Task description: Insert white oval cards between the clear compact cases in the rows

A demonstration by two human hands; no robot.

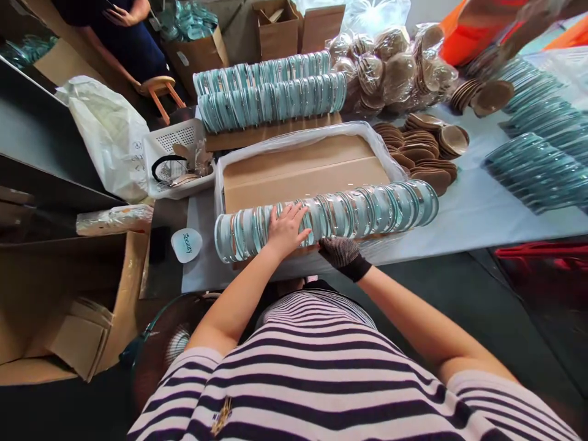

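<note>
A long row of round, clear glass-like discs (358, 211) stands on edge across the front of a shallow plastic-lined tray (367, 130). My bare left hand (287, 229) lies flat on top of this row, fingers spread. My right hand (342, 252), in a dark striped glove, is at the row's near lower edge with its fingers closed. What those fingers hold, if anything, is hidden. Brown cardboard (298, 168) covers the tray's bottom behind the row. Left of the row lies a whitish rounded piece (186, 245) with dark lettering.
Two more disc rows (271, 98) stand behind the tray. Brown oval pieces (418, 147) and wrapped bundles (395, 64) lie back right, beside stacked clear plates (537, 171). A white basket (177, 131) sits left. Another person (119, 37) is at back left; another arm (528, 37) reaches in top right.
</note>
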